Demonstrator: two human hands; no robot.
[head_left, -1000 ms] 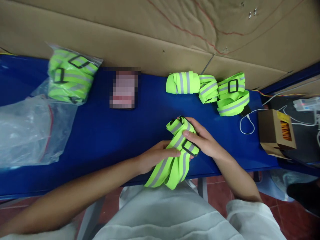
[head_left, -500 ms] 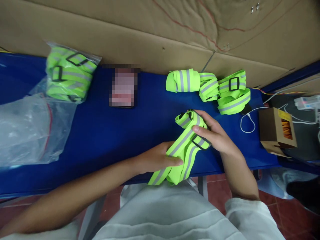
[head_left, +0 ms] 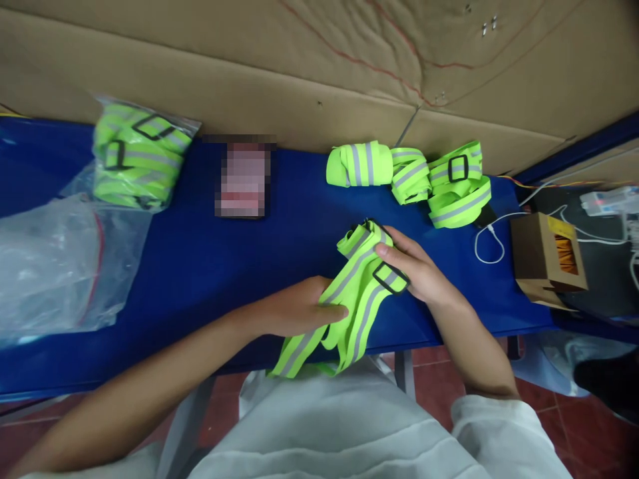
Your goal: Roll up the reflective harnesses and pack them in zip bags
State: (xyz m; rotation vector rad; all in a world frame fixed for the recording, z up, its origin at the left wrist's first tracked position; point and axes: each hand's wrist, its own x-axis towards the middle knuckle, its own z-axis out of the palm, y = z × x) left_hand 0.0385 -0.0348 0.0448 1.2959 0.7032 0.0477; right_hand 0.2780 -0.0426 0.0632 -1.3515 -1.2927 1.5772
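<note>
A neon yellow-green reflective strap [head_left: 344, 286] with grey stripes and a black buckle [head_left: 391, 278] is held between both hands over the table's front edge. My right hand [head_left: 412, 266] grips its folded upper end, thumb on top, beside the buckle. Lower down, my left hand [head_left: 304, 307] is closed round the hanging lengths, its thumb across them. The loose ends droop toward my lap. Three more bundles lie at the back: a rolled strap [head_left: 359, 164], a smaller folded strap [head_left: 410, 175] and a looped strap [head_left: 458, 189] with a buckle.
On the left of the blue table [head_left: 200, 266] lie a clear bag of straps [head_left: 140, 156] and plastic bags [head_left: 54, 259]. A blurred-out flat object [head_left: 242, 179] rests near the cardboard wall [head_left: 210, 80]. At right are a cardboard box [head_left: 546, 259] and a white cable [head_left: 492, 229].
Both hands have shifted slightly left with the strap. The hanging lengths have spread apart a little below my left hand. The view has also shifted slightly.
</note>
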